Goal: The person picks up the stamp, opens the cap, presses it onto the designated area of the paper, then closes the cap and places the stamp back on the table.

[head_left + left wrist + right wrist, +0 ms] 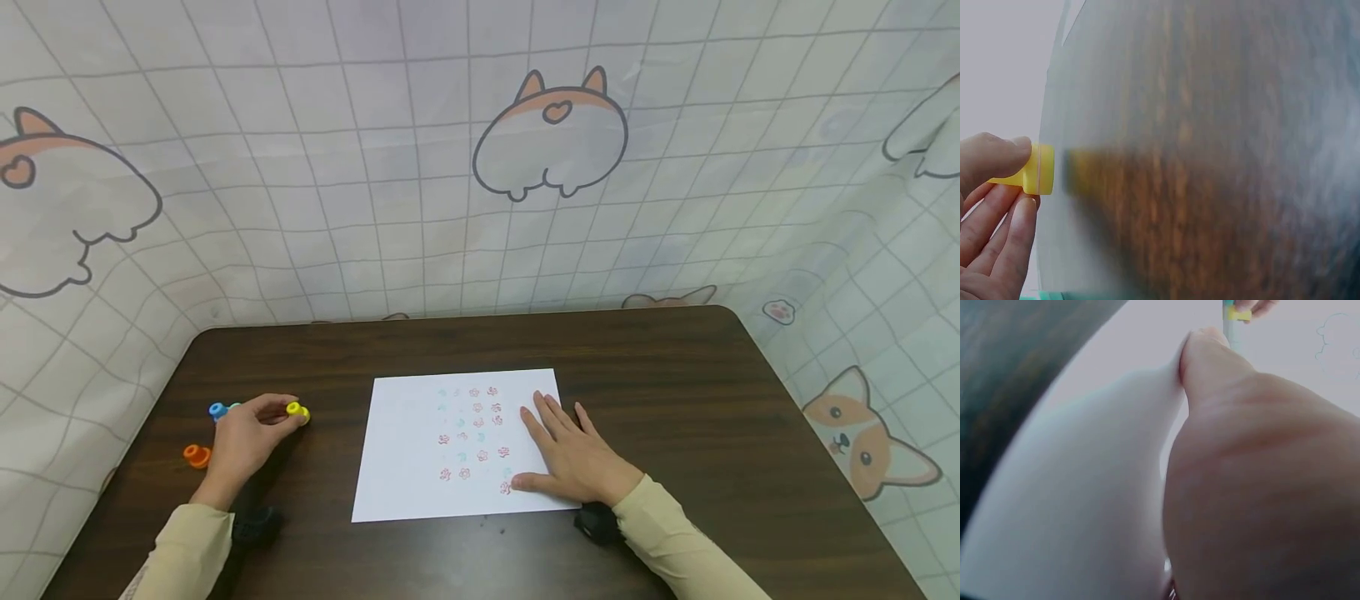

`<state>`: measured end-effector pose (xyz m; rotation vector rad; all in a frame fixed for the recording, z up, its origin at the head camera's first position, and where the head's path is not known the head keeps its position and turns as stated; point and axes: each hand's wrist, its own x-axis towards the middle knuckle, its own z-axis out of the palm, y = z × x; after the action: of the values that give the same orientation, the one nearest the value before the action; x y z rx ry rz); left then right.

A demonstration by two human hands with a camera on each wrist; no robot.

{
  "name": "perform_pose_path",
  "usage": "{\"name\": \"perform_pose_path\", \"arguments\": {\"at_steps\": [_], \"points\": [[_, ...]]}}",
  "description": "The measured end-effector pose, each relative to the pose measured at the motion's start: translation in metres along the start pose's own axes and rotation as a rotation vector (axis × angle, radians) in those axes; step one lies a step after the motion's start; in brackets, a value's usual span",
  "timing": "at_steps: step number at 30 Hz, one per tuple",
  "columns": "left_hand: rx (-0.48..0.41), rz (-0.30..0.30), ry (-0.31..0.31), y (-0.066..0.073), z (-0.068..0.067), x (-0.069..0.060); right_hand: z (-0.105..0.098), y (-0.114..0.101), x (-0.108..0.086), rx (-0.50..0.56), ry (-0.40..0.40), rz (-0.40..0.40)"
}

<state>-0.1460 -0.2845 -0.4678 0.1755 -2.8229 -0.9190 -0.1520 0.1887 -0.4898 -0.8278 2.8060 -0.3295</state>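
Note:
On the left side of the table, my left hand pinches a small yellow stamp between thumb and fingers. The left wrist view shows the stamp's wide end facing the dark tabletop, its reflection just beyond. My right hand lies spread on the right edge of a white sheet of paper. Rows of small red flower prints and pale teal moon-like prints mark the sheet. From the right wrist, the right thumb presses on the paper, while the yellow stamp shows far off.
A blue stamp stands behind my left hand, with a teal piece beside it partly hidden. To the left of that hand is an orange stamp. The dark wooden table meets a gridded, dog-patterned curtain at the back.

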Motion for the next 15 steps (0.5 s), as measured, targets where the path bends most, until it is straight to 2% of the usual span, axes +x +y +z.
{"name": "perform_pose_path", "arguments": {"at_steps": [5, 9, 15], "points": [[-0.023, -0.007, 0.011, 0.008, 0.001, -0.001, -0.001, -0.001, 0.001, 0.007, -0.016, 0.015], [-0.060, -0.011, 0.031, 0.021, 0.004, -0.003, -0.002, -0.002, 0.001, 0.012, -0.020, 0.022], [-0.132, -0.009, 0.014, 0.042, 0.011, -0.005, -0.002, -0.003, 0.000, 0.010, -0.013, 0.030]]}}
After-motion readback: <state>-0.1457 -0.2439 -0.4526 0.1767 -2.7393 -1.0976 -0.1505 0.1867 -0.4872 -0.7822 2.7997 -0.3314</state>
